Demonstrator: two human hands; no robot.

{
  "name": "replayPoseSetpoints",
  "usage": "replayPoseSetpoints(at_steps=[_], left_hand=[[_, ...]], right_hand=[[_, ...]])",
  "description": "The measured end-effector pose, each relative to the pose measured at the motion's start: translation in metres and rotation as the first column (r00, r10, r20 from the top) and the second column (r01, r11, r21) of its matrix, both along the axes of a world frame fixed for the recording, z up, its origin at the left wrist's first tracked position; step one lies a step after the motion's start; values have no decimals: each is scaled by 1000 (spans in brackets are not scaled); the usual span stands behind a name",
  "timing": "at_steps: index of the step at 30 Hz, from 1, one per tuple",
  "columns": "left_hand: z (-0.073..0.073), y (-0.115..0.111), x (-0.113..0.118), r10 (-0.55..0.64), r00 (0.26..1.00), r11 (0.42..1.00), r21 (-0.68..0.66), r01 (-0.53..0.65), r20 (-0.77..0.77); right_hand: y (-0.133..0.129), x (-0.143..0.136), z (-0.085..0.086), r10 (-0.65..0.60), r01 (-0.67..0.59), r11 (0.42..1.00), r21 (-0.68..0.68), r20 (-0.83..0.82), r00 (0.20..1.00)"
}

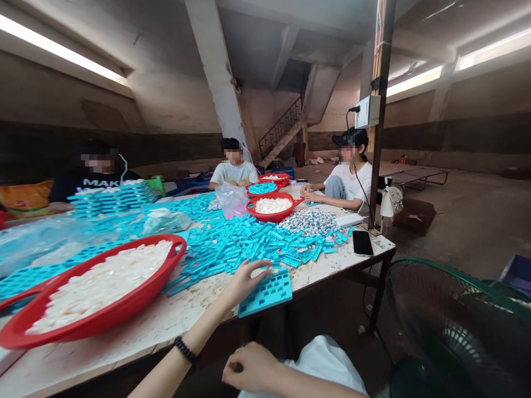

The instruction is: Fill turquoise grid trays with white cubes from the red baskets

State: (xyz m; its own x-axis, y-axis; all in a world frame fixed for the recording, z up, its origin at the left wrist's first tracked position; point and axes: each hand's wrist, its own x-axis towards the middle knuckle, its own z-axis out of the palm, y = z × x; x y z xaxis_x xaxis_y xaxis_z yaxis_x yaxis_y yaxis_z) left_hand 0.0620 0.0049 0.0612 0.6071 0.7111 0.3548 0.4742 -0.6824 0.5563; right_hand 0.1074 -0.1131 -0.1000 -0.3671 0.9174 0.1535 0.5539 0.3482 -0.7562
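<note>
Working at the blue tray [271, 297], the left hand [246, 280] is calling for a light touch, the right hand [254, 366] resting apart, both grips unclear.

Dim room here, with light blazing in through a long slit [62, 52] high on the left and another slit [493, 51] at upper right, both burnt to flat white; the ceiling [166, 27] sinks into grey, and deep shadow pools under the table [161, 315]; the blue tray [269, 290] takes softer, even light; the wide lens stretches the near red basket [128, 301] and fan [456, 326] at the edges; pixel blocks mask the co-workers' [352, 179] faces.
</note>
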Motion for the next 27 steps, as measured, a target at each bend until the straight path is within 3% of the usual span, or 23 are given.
replayPoseSetpoints(at_steps=[4,13,27], left_hand=[[0,-5,0,84,985,995,-69,-74,150],[-7,-9,2,151,972,972,-204,-114,178],[-24,-5,-2,113,975,990,-101,-95,192]], right_hand=[[0,0,1,2,-3,1000,-24,-14,1000],[-1,-1,2,8,-9,999,-33,-36,999],[-1,-1,0,6,-9,998,-64,-47,999]])
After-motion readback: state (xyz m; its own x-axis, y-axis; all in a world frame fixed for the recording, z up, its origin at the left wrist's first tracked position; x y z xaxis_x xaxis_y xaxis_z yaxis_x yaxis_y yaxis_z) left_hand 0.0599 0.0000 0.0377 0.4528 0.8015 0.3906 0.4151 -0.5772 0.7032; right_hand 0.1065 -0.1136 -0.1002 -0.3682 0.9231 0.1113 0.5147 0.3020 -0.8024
